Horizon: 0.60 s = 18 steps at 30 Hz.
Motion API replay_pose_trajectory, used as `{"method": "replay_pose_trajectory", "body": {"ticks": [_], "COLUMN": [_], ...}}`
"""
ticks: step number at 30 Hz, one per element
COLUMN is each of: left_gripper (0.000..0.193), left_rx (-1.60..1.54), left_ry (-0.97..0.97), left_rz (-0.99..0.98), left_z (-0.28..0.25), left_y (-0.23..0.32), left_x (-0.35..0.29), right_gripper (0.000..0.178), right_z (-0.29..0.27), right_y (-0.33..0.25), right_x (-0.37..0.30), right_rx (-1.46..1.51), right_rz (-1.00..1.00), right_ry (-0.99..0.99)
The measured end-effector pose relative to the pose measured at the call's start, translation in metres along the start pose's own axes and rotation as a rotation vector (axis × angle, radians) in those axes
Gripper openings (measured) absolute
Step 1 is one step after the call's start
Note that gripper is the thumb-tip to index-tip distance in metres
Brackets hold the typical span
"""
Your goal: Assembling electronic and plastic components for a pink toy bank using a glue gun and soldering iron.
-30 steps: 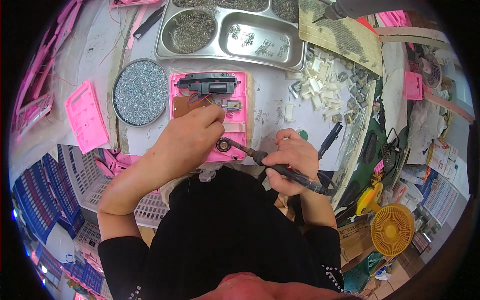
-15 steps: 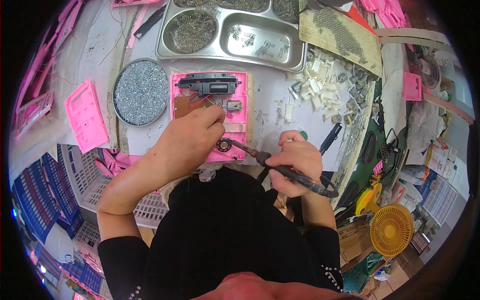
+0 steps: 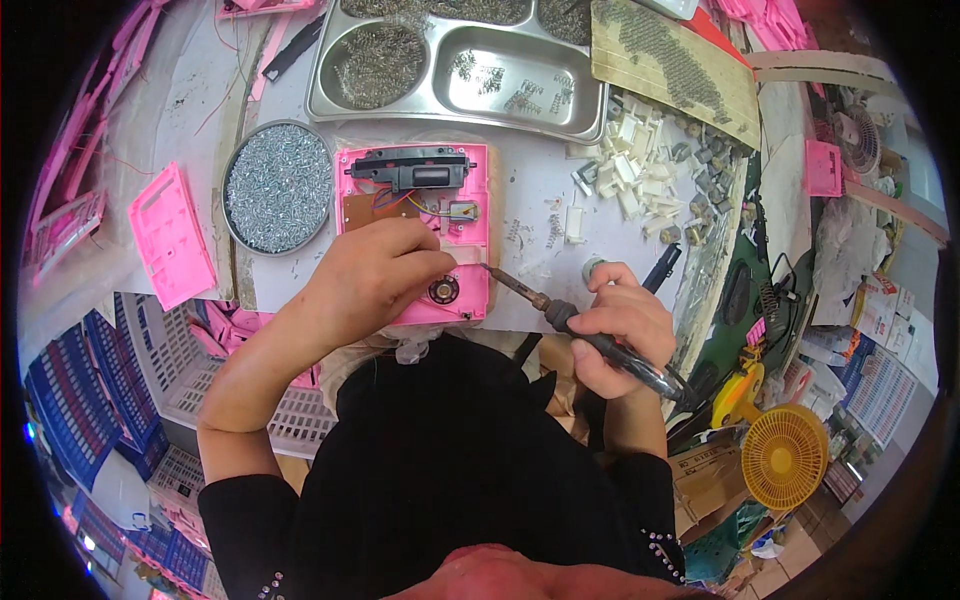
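Note:
In front of me lies an open pink plastic case. Inside it are a black module, a small motor, a brown board, thin coloured wires and a round black part. My left hand reaches over the case, fingers pinched together just above the round part; what they hold, if anything, is hidden. My right hand grips a soldering iron, its tip over the case's right edge. Beside those fingertips is a small greenish round thing, perhaps touched by them.
Left of the case stands a round dish of screws, with a pink panel beyond. A metal tray of springs is behind. White plastic pieces and a card with springs lie at right. A yellow fan stands lower right.
My right hand has drawn the soldering iron right, its tip away from the round part. My left fingers have come nearer to me, from beside the motor to above the round part.

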<state>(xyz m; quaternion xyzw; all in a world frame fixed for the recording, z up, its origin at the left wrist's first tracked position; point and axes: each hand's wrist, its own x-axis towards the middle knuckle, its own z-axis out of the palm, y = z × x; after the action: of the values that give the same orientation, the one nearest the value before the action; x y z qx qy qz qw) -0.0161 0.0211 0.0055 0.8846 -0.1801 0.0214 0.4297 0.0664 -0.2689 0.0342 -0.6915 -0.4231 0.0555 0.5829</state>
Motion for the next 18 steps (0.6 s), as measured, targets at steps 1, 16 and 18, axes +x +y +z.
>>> {"method": "replay_pose_trajectory", "body": {"ticks": [1, 16, 18], "left_gripper": [0.019, 0.022, 0.021], "left_rx": [0.007, 0.062, 0.044], "left_ry": [0.0, -0.034, -0.065], "left_rz": [-0.002, 0.05, 0.076], "left_z": [-0.0001, -0.0025, -0.004], "left_y": [0.0001, -0.004, -0.0082], "left_x": [0.0009, 0.0051, 0.0038], "right_gripper": [0.017, 0.018, 0.018], "right_z": [0.0001, -0.0006, -0.0011], "right_y": [0.0008, 0.0003, 0.0009], "right_x": [-0.0001, -0.0002, -0.0009], "right_rx": [-0.001, -0.011, -0.013], "right_rz": [-0.004, 0.013, 0.009], "right_ry": [0.004, -0.014, -0.011]}}
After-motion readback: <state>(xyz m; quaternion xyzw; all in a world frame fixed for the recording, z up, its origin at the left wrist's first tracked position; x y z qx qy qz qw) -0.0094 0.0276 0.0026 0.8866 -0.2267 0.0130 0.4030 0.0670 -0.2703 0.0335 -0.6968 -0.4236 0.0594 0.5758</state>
